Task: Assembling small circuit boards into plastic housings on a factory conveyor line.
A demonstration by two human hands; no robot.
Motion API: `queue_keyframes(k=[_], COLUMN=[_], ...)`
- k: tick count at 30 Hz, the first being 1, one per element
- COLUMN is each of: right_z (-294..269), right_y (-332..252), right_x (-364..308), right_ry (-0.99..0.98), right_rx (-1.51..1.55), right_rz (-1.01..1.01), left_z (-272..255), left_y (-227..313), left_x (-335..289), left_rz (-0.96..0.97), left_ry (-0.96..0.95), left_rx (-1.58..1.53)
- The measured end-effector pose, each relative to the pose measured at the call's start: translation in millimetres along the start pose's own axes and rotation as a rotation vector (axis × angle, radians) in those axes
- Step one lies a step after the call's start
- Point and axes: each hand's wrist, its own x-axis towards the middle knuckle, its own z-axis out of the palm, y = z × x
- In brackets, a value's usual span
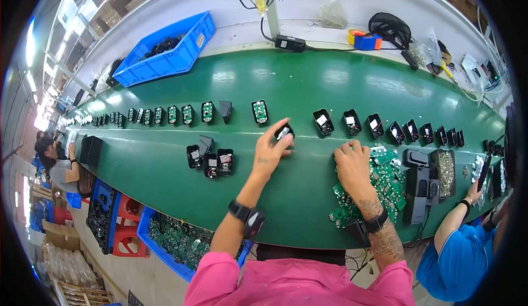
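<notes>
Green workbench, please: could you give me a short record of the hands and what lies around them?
Left hand: grasping a small black case
Right hand: at the pile of loose green circuit boards, grip hidden
Row to the left: board-filled black cases
Row to the right: black cases with white patches inside
Back left: blue crate holding dark parts

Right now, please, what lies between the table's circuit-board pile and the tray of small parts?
In the head view, a dark grey device stands between the pile and tray.
</notes>
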Motion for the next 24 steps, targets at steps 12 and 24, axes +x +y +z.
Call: queue_keyframes(k=[12,24], right_z=[-33,-63], right_y=[26,-45], right_x=[23,-18], right_ry=[-0.220,0.028], right_rx=[0.210,1.165], right_rz=[-0.051,0.340], left_z=[-24,24], left_y=[-52,-19], left_x=[-137,-135], left_rz=[-0.189,0.038], left_ry=[-0.032,-0.025], left_rx=[-0.731,0.041])
